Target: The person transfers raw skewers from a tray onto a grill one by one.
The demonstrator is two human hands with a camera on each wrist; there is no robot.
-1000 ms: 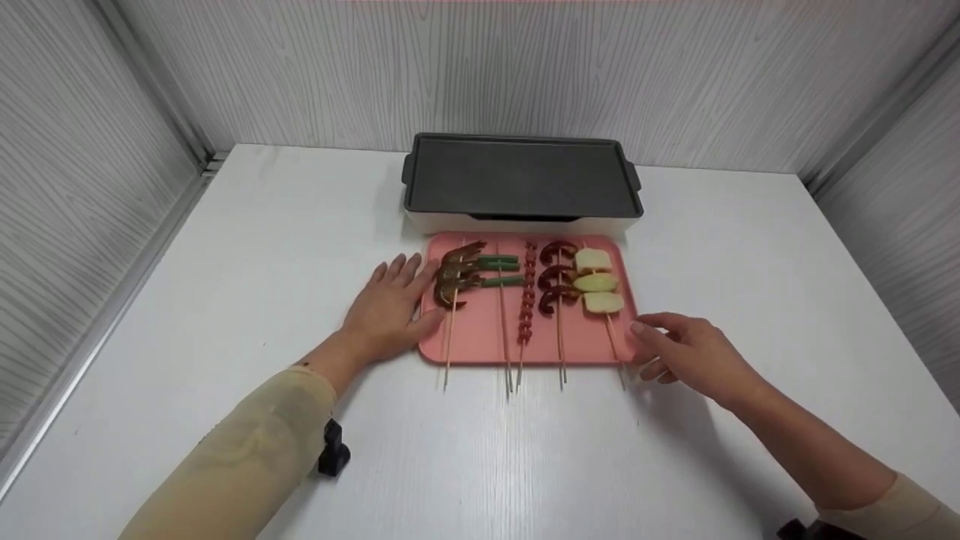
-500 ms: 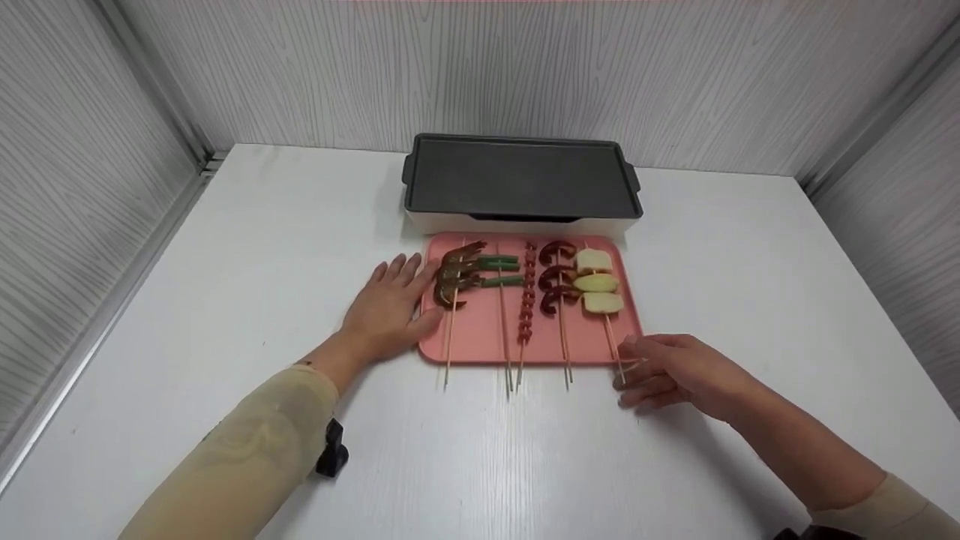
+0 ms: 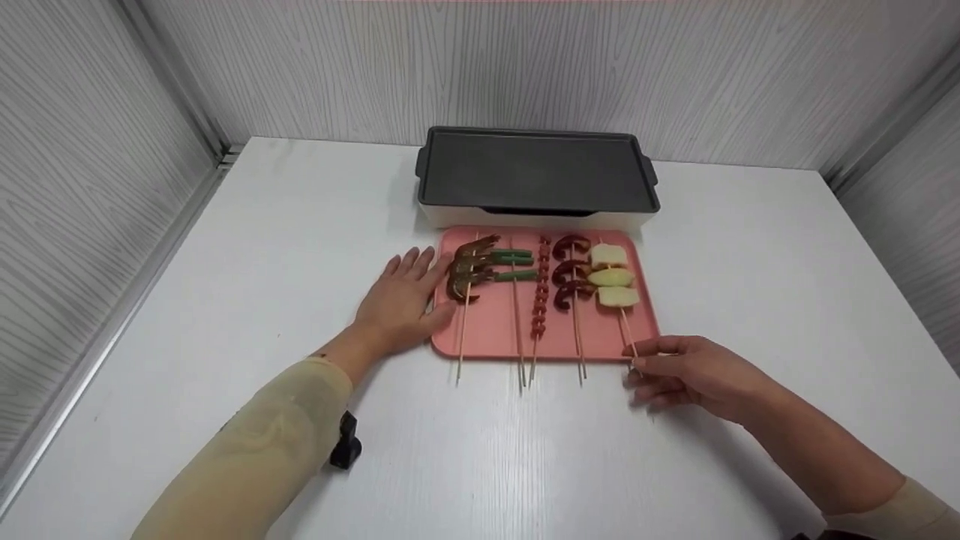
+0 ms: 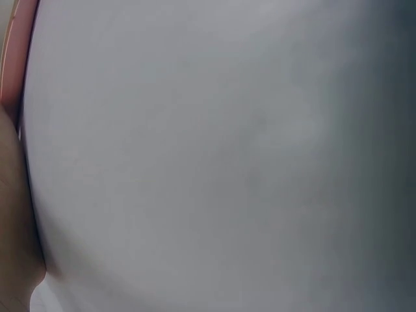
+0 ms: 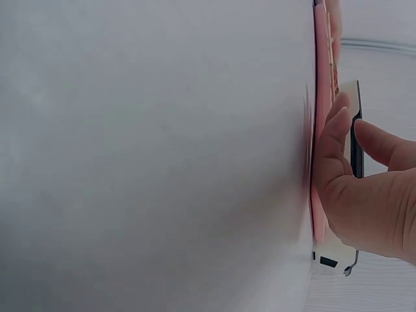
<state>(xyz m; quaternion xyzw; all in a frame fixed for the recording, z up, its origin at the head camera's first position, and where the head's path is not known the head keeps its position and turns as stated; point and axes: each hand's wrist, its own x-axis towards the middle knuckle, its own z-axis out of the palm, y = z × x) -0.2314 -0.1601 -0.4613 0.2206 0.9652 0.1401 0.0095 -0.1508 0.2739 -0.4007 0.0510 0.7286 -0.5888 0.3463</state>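
In the head view, a pink tray (image 3: 491, 330) bears several food skewers in a row: a shrimp skewer (image 3: 469, 274), a green vegetable skewer (image 3: 516, 264), a thin red meat skewer (image 3: 539, 292), a dark reddish-brown curled skewer (image 3: 574, 274) and a pale skewer with a yellow-green middle piece (image 3: 613, 277). My left hand (image 3: 401, 304) lies flat with fingers spread, fingertips and thumb at the tray's left edge. At the front right corner, my right hand (image 3: 694, 371) has thumb and fingers around the pale skewer's stick end. A gap shows between them in the right wrist view.
Directly behind the tray stands a griddle (image 3: 536, 169) with a dark flat plate and a white base. The white table (image 3: 465, 450) is bounded by pale wood-grain panels (image 3: 525, 67) at the back and sides. Stick ends overhang the tray's front edge.
My right hand has moved from the tray's right edge toward the front corner, to the pale skewer's stick end. My left hand stays by the tray. The head view has shifted slightly.
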